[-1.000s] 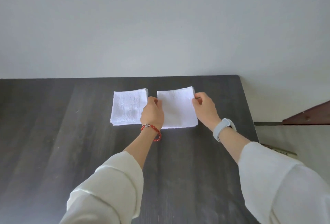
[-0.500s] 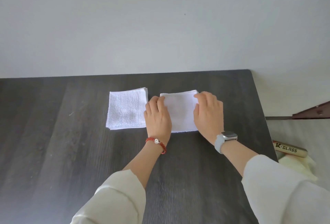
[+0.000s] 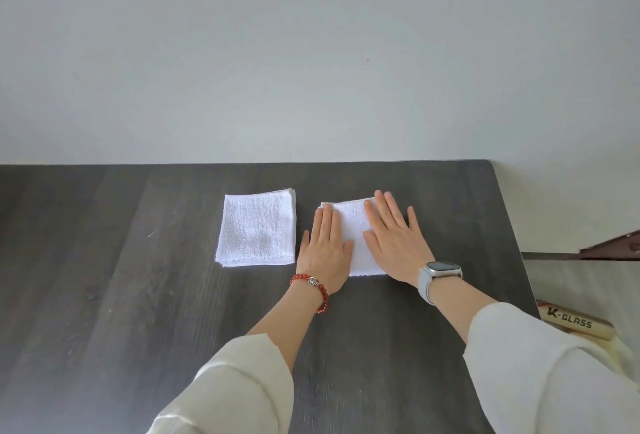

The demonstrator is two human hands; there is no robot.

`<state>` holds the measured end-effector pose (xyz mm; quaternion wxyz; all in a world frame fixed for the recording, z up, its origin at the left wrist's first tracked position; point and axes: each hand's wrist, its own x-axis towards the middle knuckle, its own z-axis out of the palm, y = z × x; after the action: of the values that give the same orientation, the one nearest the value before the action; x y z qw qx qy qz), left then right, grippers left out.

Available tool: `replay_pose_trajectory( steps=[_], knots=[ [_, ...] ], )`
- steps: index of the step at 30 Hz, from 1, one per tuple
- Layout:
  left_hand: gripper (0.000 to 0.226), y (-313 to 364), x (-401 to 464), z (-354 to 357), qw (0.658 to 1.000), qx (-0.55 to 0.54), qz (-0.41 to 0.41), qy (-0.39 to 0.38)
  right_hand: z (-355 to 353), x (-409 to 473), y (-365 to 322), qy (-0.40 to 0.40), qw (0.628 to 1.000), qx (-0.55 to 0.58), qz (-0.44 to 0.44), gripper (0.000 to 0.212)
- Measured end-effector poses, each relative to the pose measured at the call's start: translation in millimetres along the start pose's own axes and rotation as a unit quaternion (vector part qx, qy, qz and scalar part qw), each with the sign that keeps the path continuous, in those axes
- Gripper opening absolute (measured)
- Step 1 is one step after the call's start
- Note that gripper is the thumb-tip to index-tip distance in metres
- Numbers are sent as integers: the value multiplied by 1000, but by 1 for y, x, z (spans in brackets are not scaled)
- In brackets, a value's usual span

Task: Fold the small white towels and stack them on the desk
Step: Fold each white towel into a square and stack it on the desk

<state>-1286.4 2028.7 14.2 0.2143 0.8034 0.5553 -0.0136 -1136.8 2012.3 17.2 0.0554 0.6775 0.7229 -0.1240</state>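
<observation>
Two thirds of the lower view is taken by a dark wood-grain desk (image 3: 104, 295), cut off at the left and bottom edges, with a pale grey wall (image 3: 311, 52) behind it. White sleeves (image 3: 554, 374) come in from the bottom, both cropped by the frame edge.

Next in size is the stack of folded towels (image 3: 258, 229), lying square on the desk left of centre; its layered edges show at the top right corner, but how many towels it holds cannot be counted. Just beside it to the right, with a narrow strip of desk between, lies the single folded towel (image 3: 349, 225), largely hidden under both hands, so its right edge and most of its left edge cannot be seen.

Pressing flat on that towel's right half is the right hand (image 3: 394, 236), fingers straight and slightly spread. On the left side the left hand (image 3: 325, 246) lies flat too, fingers together, its outer part over bare desk.

Off the desk's right side lies a tube marked K-GLASS (image 3: 575, 324), partly covered by the sleeve. A grey smartwatch (image 3: 438, 274) sits on the right wrist, and a red bead bracelet (image 3: 313, 290) on the left.
</observation>
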Motion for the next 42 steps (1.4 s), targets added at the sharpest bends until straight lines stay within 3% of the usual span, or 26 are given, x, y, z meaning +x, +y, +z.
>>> replay_pose_trajectory(
  steps=[2, 5, 7, 9, 12, 15, 23, 29, 35, 42],
  knots=[
    [56, 5, -4, -13, 999, -31, 5, 22, -13, -6, -1, 10, 999, 45, 8, 51],
    [50, 16, -23, -38, 992, -106, -24, 62, -30, -26, -5, 87, 984, 148, 48, 42],
    [47, 22, -40, -56, 983, -148, -32, 106, -42, -46, -9, 124, 950, 269, 100, 36],
    [46, 28, -61, -75, 973, -174, -24, 150, -61, -72, -13, 105, 919, 355, 138, 34],
    [39, 36, -98, -99, 957, -209, -8, 200, -85, -119, -16, 97, 906, 388, 137, 32],
    [32, 48, -139, -109, 948, -241, 15, 207, -102, -173, -20, 139, 890, 404, 161, 31],
    [29, 122, -253, -75, 951, -261, 132, 102, -96, -366, -21, 230, 803, 473, 279, 21],
    [28, 232, -336, -12, 932, -246, 266, -7, -62, -536, -2, 280, 746, 472, 377, 18],
    [26, 392, -439, 69, 880, -200, 413, -125, -17, -735, 39, 328, 632, 472, 521, 21],
    [26, 595, -610, 178, 781, -188, 564, -193, 29, -985, 95, 401, 504, 434, 630, 20]
  ],
)
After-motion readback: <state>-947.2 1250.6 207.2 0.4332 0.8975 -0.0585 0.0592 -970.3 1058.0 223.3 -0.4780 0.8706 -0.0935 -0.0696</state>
